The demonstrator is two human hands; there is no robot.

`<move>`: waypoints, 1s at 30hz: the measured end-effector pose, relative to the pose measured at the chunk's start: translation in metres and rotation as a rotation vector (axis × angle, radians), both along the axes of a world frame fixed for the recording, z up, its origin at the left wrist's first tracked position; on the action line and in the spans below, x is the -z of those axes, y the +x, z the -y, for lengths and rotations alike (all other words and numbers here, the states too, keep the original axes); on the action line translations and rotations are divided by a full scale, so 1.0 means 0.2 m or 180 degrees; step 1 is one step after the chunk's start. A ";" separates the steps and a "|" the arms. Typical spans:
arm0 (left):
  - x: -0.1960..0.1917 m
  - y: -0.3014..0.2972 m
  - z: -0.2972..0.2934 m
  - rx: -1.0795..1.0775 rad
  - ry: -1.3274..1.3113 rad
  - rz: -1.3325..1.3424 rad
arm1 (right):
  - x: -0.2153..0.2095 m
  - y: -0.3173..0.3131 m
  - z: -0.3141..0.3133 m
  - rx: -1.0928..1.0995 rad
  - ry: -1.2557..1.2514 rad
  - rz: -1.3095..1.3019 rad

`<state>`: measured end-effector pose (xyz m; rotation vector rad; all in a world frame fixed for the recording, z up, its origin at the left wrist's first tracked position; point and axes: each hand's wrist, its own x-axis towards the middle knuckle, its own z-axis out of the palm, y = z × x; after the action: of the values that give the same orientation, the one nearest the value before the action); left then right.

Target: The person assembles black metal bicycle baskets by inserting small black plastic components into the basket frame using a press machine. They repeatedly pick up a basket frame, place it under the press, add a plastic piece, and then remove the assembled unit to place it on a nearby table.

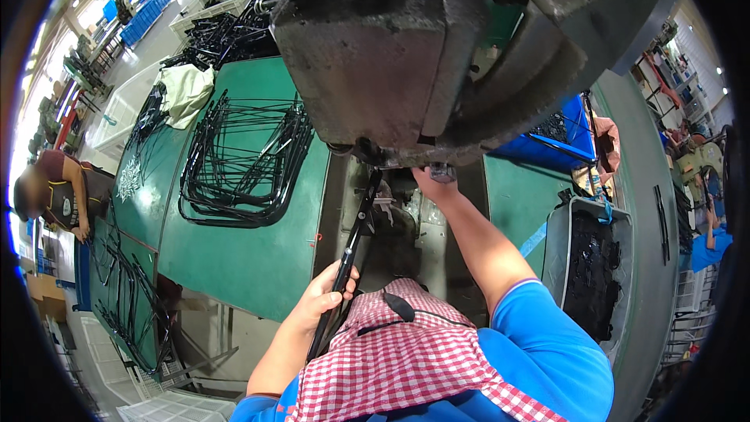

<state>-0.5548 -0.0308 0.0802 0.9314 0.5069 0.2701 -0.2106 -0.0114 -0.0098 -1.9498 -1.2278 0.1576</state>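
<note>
We see the left hand [319, 297] with its fingers curled around a black tube [355, 233], the thumb lying along the near side and the fingertips coming round on the right. The tube slants across that grip: its upper end runs ahead of the fingers to just below the heavy metal machine head [367, 70], and its lower end passes behind them toward the checked apron [406, 352]. The right hand [426, 181] reaches up under the machine head, ahead and to the right of the left fingers; its own fingers are mostly hidden there, so we cannot tell whether they are spread or pinching anything.

To the left of the left fingers we have a green worktop [242, 266], and on it, farther ahead, a stack of black bent frames [234, 215]. Beyond the stack lies a pale cloth [187, 98]. Far out to the left of the fingers, a co-worker [82, 187] stands beside more black frames [129, 297].

To the right of the right fingers we find a blue bin [578, 137] of dark parts, and, nearer to us, a grey tub [556, 254] holding black pieces.
</note>
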 end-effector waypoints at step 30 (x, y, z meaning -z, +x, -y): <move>-0.09 0.00 -0.05 -0.0078 -0.0235 -0.0095 | -0.59 -0.40 0.00 -0.0793 0.0970 -0.4252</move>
<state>-0.5545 -0.0199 0.0973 0.8590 0.5526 0.2583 -0.2910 -0.0111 0.1076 -0.9795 -0.4920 1.1118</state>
